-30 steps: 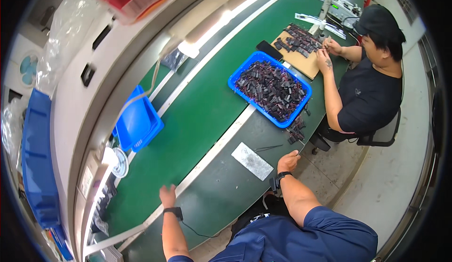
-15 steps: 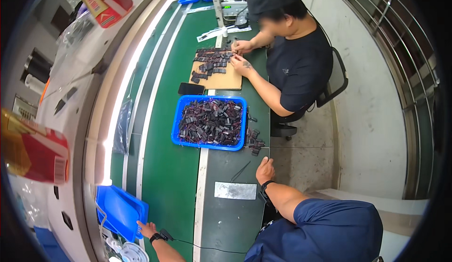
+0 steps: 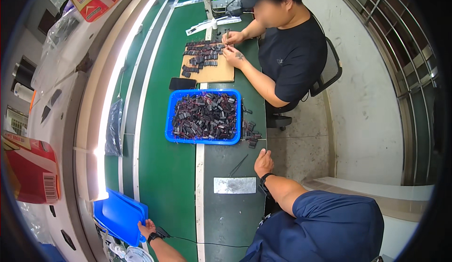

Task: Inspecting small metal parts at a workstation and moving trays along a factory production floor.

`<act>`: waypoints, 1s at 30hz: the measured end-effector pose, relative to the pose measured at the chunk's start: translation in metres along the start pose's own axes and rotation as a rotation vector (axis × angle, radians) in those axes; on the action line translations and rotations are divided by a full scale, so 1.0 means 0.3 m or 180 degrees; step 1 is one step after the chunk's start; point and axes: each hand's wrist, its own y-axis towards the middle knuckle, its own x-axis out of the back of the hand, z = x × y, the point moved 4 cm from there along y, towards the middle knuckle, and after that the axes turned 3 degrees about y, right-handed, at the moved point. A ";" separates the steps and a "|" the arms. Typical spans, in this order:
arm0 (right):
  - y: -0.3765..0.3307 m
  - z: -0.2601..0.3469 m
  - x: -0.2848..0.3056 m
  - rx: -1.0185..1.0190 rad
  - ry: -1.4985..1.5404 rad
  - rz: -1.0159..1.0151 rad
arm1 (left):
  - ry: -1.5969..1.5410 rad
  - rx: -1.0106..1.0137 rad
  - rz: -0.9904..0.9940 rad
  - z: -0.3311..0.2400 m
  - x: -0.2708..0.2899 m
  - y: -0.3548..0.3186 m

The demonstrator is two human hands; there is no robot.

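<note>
My left hand (image 3: 147, 229) is closed on the rim of an upper blue tray (image 3: 120, 215), which is tilted and stacked over another at the lower left. My right hand (image 3: 263, 163) rests at the table's right edge, fingers curled, with nothing visible in it. Near it lie dark tweezers (image 3: 239, 165) and a silvery rectangular plate (image 3: 234, 185). Farther along, a blue tray (image 3: 238, 120) is heaped with small black parts with reddish wires. More black parts (image 3: 253, 132) lie loose at its right side.
Across the table a co-worker in black (image 3: 294, 45) handles black parts rowed on a tan board (image 3: 216, 76). A phone (image 3: 182, 83) lies beside the board. A thin cable (image 3: 207, 247) crosses the near table. A small white fan (image 3: 139, 254) stands below the stacked trays.
The whole view has shifted slightly, moving the far table and co-worker up and left in the picture. My left hand stays at the stacked tray's rim; my right stays at the table edge.
</note>
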 end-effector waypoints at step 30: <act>0.119 -0.023 0.065 0.0744 -0.0286 0.1357 | -0.0057 -0.0243 0.0828 0.712 0.501 -0.884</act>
